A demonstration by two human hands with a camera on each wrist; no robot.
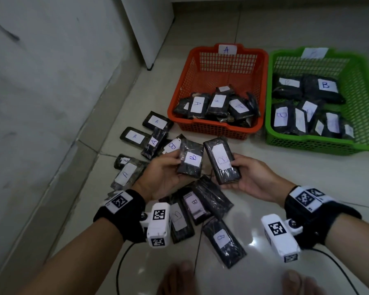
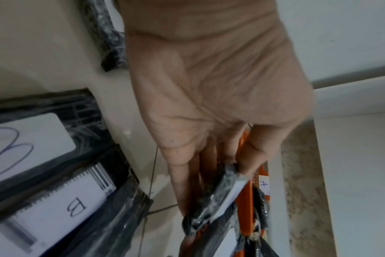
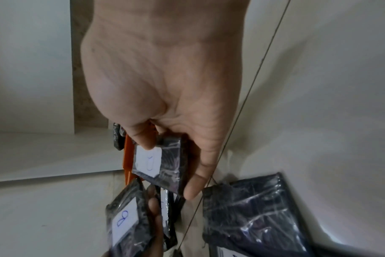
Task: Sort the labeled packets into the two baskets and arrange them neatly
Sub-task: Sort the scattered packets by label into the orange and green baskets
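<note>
My left hand (image 1: 164,173) grips a black packet labeled B (image 1: 190,159), seen edge-on in the left wrist view (image 2: 218,196). My right hand (image 1: 251,177) grips a second, longer black B packet (image 1: 222,160), with thumb and fingers curled round it in the right wrist view (image 3: 160,161). Both packets are held above the floor pile. The orange basket marked A (image 1: 262,81) holds several A packets at its front. The green basket (image 1: 362,99) to its right holds several B packets. Loose A packets (image 1: 134,136) lie on the floor to the left; B packets (image 1: 222,239) lie near my wrists.
A grey wall (image 1: 41,92) and raised ledge run along the left. A white cabinet corner (image 1: 149,39) stands behind the orange basket. Thin black cables (image 1: 119,269) trail across the tiles (image 1: 285,171). My bare feet (image 1: 179,277) show at the bottom edge.
</note>
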